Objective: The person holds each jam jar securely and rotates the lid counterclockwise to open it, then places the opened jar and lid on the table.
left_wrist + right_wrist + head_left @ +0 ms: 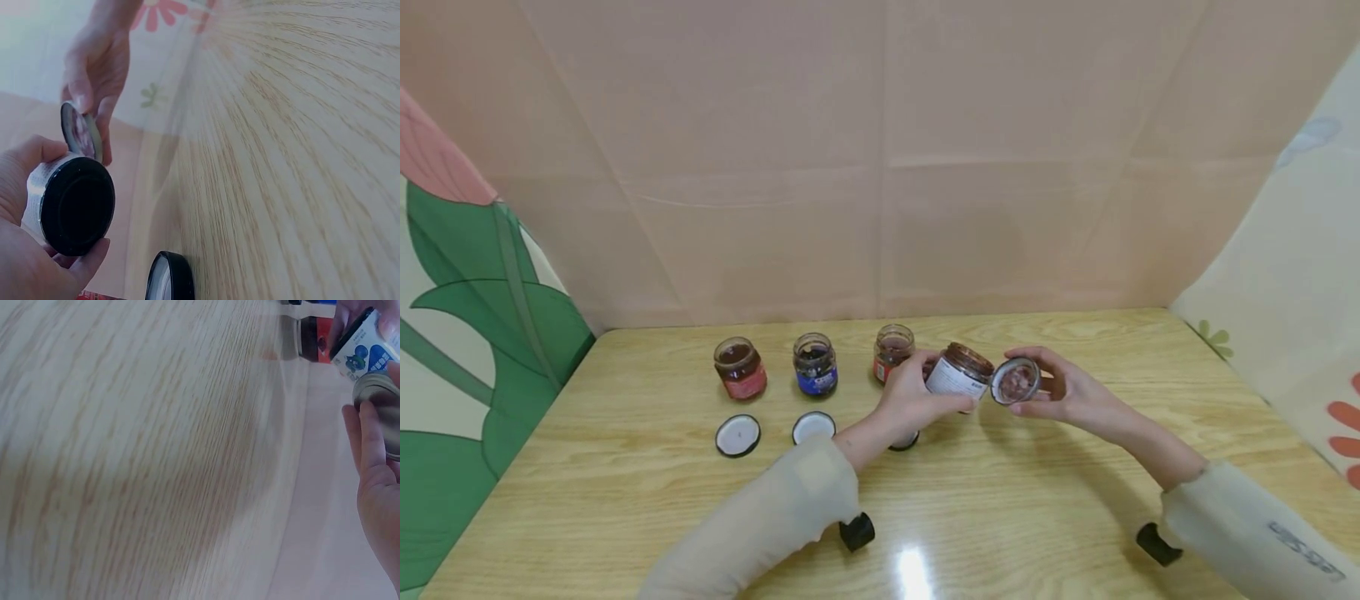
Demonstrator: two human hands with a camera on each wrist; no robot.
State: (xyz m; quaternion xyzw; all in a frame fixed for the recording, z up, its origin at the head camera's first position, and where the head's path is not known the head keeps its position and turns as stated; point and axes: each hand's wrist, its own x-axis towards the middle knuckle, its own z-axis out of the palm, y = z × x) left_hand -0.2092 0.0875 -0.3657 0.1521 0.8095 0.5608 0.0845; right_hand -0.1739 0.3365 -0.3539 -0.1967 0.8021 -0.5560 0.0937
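Above the table, my left hand (pixel 912 392) grips a glass jar with a white label (pixel 955 379), tilted with its uncovered brown rim leaning up. Its dark base (pixel 78 206) faces the left wrist view, while the right wrist view shows a blueberry picture on the label (pixel 365 355). My right hand (pixel 1071 396) pinches a round lid (pixel 1016 382) by its edge, close beside the jar's mouth. Reddish residue coats the lid's inner face, which is turned toward the head view. From the right wrist, the lid's metallic outside (pixel 382 406) shows under my fingers.
Three lidless jars stand in a row at the back: a red-labelled one (pixel 741 371), a blue-labelled one (pixel 815 367) and another red-labelled one (pixel 891 346) partly behind my left hand. White-lined lids (pixel 737 435) (pixel 813 426) lie in front, a third lid (pixel 906 442) half hidden by my wrist.
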